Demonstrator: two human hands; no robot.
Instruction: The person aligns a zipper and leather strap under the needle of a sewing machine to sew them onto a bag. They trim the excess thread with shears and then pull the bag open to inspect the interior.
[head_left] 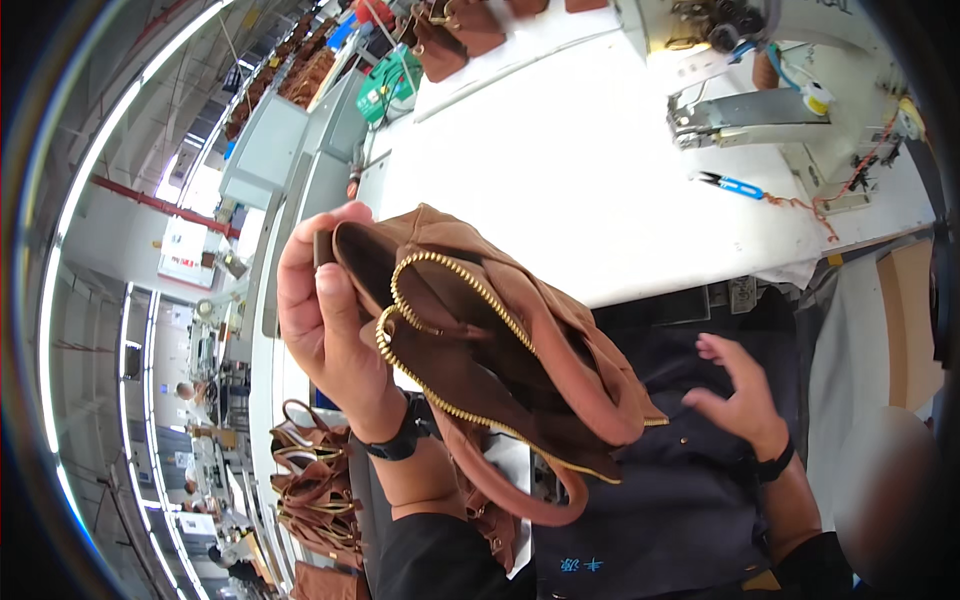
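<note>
A brown handbag (pixel 470 245) hangs in front of me, tilted, its mouth gaping. Gold zipper teeth (pixel 465 412) run along both edges of the opening, and two rounded handles (pixel 585 385) stick out toward me. My left hand (pixel 325 300) pinches the bag's left end, thumb on one side and fingers behind. My right hand (pixel 735 390) is apart from the bag on its right, fingers spread, above a dark apron (pixel 660 500). Nothing shows in that hand. The bag's bottom is hidden from this view.
A white worktable (pixel 560 150) lies ahead, with a sewing machine (pixel 750 110) at its far right. Blue-handled thread snips (pixel 735 185) lie beside orange thread. More brown bags (pixel 315 490) are stacked at lower left. A green box (pixel 390 85) stands at the far left of the table.
</note>
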